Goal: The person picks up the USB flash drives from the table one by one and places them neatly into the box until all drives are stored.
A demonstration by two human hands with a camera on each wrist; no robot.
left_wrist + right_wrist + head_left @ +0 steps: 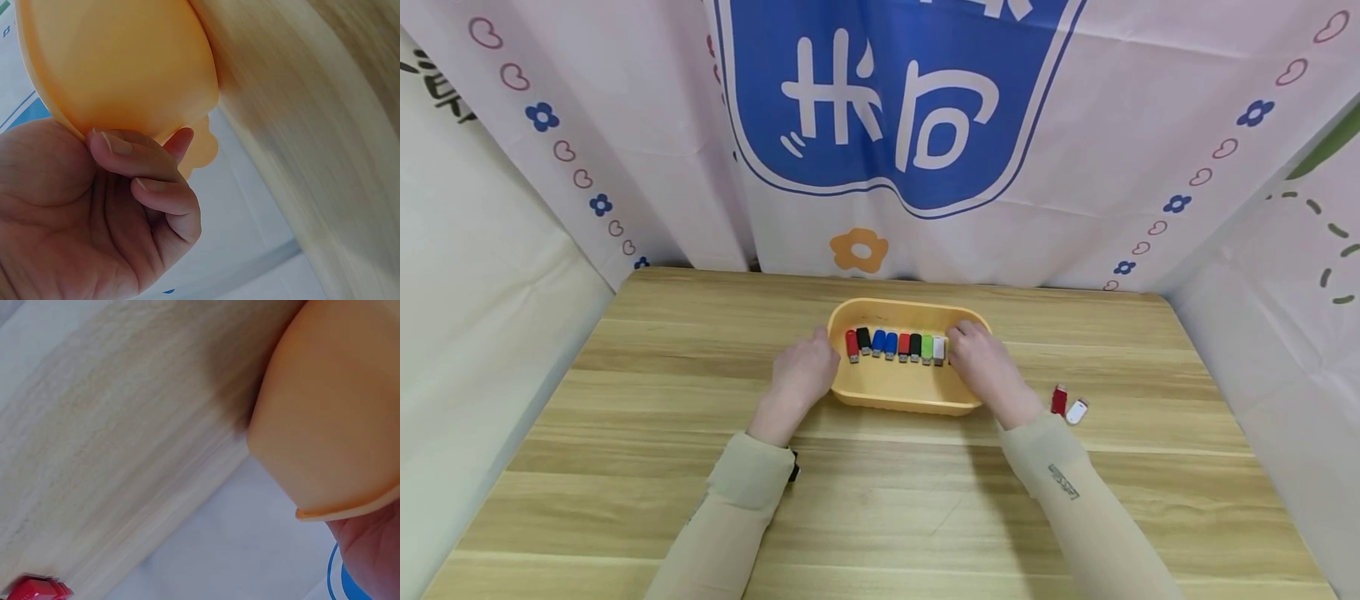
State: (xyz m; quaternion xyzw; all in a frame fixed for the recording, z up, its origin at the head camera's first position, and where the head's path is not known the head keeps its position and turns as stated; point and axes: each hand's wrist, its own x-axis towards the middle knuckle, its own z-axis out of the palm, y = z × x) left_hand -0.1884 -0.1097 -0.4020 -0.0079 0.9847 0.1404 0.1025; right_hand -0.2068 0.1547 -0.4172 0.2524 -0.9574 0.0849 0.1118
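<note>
A shallow yellow plastic bin (906, 403) sits on the wooden table. Inside it, several USB flash drives stand in a row along the far side, from a red USB drive (852, 345) at the left to a white USB drive (938, 350) at the right, metal plugs toward me. My left hand (805, 365) grips the bin's left rim, fingers curled against its outer wall (125, 69). At the right end of the row, my right hand (983, 360) reaches over the rim into the bin. Its fingertips are hidden, so I cannot tell whether they hold a drive.
To the right of the bin, a dark red USB drive (1059, 399) and a white-and-red USB drive (1077, 411) lie on the wooden table (880, 508). A printed curtain (1075, 217) hangs along the table's back edge, with pale fabric on both sides.
</note>
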